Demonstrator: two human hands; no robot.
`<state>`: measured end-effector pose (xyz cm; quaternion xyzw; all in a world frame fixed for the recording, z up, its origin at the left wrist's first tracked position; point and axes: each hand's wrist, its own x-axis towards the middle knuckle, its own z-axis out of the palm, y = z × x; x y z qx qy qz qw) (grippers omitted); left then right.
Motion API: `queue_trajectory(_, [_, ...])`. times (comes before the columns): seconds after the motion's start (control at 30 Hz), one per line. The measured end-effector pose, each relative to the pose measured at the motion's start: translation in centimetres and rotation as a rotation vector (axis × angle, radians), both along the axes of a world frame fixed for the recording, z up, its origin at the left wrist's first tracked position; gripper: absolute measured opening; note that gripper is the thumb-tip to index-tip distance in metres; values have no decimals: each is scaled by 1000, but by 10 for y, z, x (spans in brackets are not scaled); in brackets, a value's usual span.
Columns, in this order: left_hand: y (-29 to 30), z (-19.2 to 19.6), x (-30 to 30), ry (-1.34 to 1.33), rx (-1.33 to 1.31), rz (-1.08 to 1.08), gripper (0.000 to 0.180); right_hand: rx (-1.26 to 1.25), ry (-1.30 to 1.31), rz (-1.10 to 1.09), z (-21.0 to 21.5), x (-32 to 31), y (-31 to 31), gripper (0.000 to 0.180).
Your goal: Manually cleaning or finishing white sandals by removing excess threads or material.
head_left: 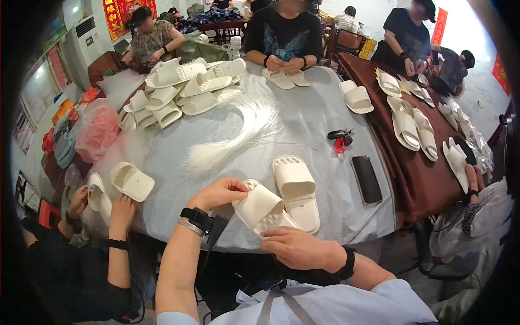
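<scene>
A cream slide slipper (pixel 261 208) lies tilted at the table's near edge, between my two hands. My left hand (pixel 223 193) pinches its rim beside the strap, thumb and forefinger pressed together. At the lower end of the sole, the bent fingers of my right hand (pixel 297 248) grip the edge. Its matching slipper (pixel 301 196) rests flat on the grey cover, just right of the held one and touching or nearly touching it. Whether a thin strand is between my left fingertips is too small to make out.
White strands (pixel 246 127) lie across the grey-covered table (pixel 325 124). A slipper pile (pixel 181 89) stands at the far left. Small black snips (pixel 340 135) and a phone (pixel 366 180) lie right. Co-workers handle slippers around me; more slippers (pixel 405 122) sit on a brown-covered table.
</scene>
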<state>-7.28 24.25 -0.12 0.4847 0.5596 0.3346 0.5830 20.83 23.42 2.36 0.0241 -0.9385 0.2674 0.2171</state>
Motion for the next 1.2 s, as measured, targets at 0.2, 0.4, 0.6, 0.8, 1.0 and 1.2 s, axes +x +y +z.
queue_trajectory(0.2, [1,-20,12,33,121,274,14,64,7,-119,19,-3,3,19])
queue_trajectory(0.4, [20,1,37,-137,417,574,11,35,525,-239,51,-7,8,16])
queue_trajectory(0.6, [39,24,60,-510,311,733,16,-35,581,-628,30,13,44,16])
queue_trajectory(0.8, [72,18,81,-202,316,477,24,36,226,-836,-10,47,45,4])
queue_trajectory(1.0, [95,-1,91,-12,357,394,29,39,-74,-878,-17,68,27,15])
queue_trajectory(1.2, [107,-28,78,321,213,348,36,58,-189,-879,-13,69,29,18])
